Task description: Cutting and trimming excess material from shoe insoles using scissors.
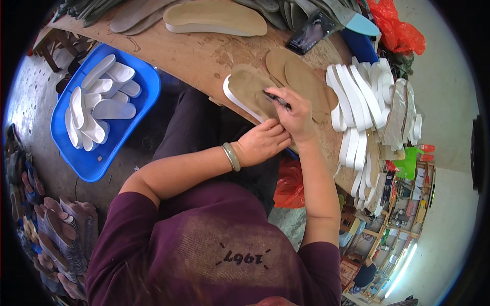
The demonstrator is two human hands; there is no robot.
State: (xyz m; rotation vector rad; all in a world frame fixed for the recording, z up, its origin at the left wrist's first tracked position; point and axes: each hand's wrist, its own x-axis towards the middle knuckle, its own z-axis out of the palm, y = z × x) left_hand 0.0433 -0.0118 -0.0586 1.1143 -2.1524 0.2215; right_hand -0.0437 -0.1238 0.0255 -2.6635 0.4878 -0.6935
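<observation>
A white shoe sole (236,98) with a tan insole (250,86) on its top lies at the near edge of the table. My right hand (296,115) is closed round a slim black tool (275,98) above the insole; its exact kind does not show. With fingers bent, my left hand (261,143) grips the near end of the sole, close beside my right hand. Part of that end is hidden by both hands. Flat tan insoles (306,86) lie on the table just beyond my right hand.
Stacked white soles (357,97) stand at the table's right. A phone (311,33) and another tan-topped sole (214,19) lie at the back. On the floor at left, a blue tub (149,86) holds several white soles. A red bag (289,186) hangs below the table.
</observation>
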